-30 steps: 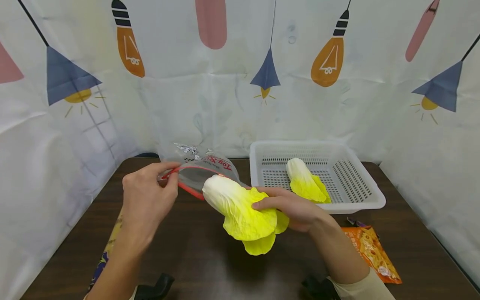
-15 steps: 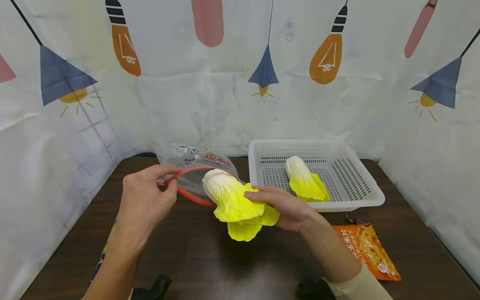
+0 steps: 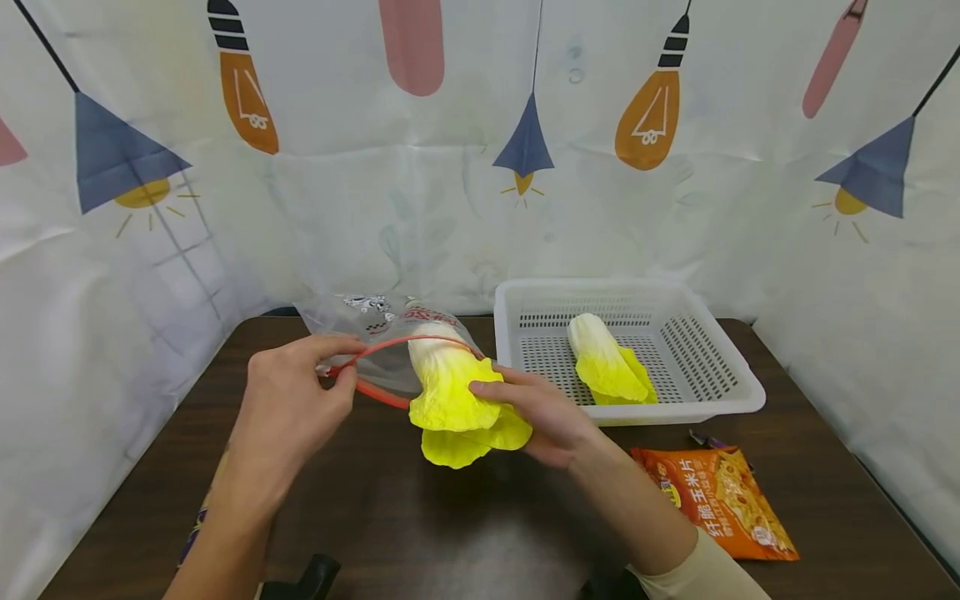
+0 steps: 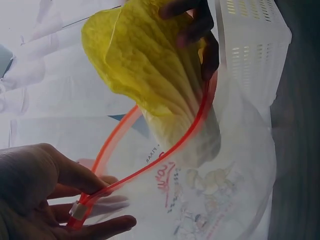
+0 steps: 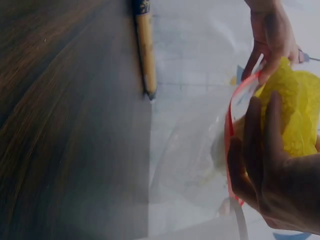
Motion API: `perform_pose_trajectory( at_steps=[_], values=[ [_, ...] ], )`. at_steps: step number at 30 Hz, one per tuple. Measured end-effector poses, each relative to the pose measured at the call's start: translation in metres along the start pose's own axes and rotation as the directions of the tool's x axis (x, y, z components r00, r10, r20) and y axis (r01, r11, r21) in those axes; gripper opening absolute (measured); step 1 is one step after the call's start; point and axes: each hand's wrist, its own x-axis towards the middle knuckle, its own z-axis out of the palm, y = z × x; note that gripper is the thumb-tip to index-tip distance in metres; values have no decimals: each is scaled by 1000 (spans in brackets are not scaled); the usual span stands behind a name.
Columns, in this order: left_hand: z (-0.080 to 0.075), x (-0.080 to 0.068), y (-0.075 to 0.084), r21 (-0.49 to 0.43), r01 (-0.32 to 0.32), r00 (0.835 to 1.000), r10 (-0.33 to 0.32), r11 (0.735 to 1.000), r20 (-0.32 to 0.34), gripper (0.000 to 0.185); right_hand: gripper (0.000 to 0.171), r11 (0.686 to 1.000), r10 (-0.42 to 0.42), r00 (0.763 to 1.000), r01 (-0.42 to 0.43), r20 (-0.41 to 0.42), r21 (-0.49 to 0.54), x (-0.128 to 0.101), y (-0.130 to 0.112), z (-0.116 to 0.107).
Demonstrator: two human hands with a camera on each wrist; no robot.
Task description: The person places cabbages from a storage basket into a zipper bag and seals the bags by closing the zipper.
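Left hand point(image 3: 288, 400): fingers curled, thumb and forefinger pinching the red zip rim of the clear plastic bag point(image 3: 382, 350) at its left end; mouth of bag held open, facing right and near. Slider tab of the rim visible between the fingertips point(image 4: 82, 187) in the left wrist view.

Right hand point(image 3: 543, 412): fingers loosely curled round the yellow leaf end of the cabbage point(image 3: 450, 392), thumb underneath. White stem end of the cabbage already past the red rim and inside the bag; yellow leaves outside, spread toward the near side. Bag and cabbage held just above the dark wooden table point(image 3: 450, 533), left of centre.

White perforated basket point(image 3: 720, 400): on the table, far right, just beside the right hand. Second cabbage point(image 3: 607, 362) lying inside the basket, white end far, yellow end near.

Orange snack packet point(image 3: 712, 500): flat on the table, near right, in front of the basket, close to the right forearm.

Printed packet point(image 5: 145, 47): long and narrow, on the table at the near left, under the left forearm.

Printed curtain point(image 3: 480, 150): lamp and bulb pattern, enclosing the far side and both flanks.
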Motion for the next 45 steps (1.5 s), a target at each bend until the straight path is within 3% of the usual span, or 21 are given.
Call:
perform_pose_trajectory(
  at_steps=[8, 14, 23, 25, 28, 32, 35, 45],
  values=[
    [-3, 0, -1, 13, 19, 999, -19, 1000, 39, 25, 51, 1000, 6, 1000, -6, -22, 20, 4, -6, 10],
    [-2, 0, -2, 10, -4, 998, 4, 1000, 62, 25, 45, 997, 32, 999, -32, -11, 70, 2, -13, 12],
    [-2, 1, -3, 34, -61, 995, 58, 998, 78, 26, 53, 995, 57, 998, -55, -19, 82, 11, -17, 18],
    [-2, 2, -3, 35, -77, 993, 73, 996, 88, 26, 56, 998, 36, 998, -33, -50, 58, 15, -16, 20],
    [-1, 1, -3, 27, -87, 991, 84, 996, 104, 25, 64, 996, -50, 990, 40, -131, -80, 18, -13, 23],
    [0, 1, -3, 15, -84, 990, 81, 996, 112, 25, 71, 944, -187, 956, 110, -227, -311, 19, -10, 28],
    [1, 1, -3, 11, -91, 989, 89, 996, 115, 25, 66, 898, -253, 934, 130, -252, -420, 20, -9, 30],
    [3, 2, -7, 5, -87, 986, 86, 996, 141, 27, 63, 703, -412, 858, 84, -307, -706, 18, -11, 38]
  ],
)
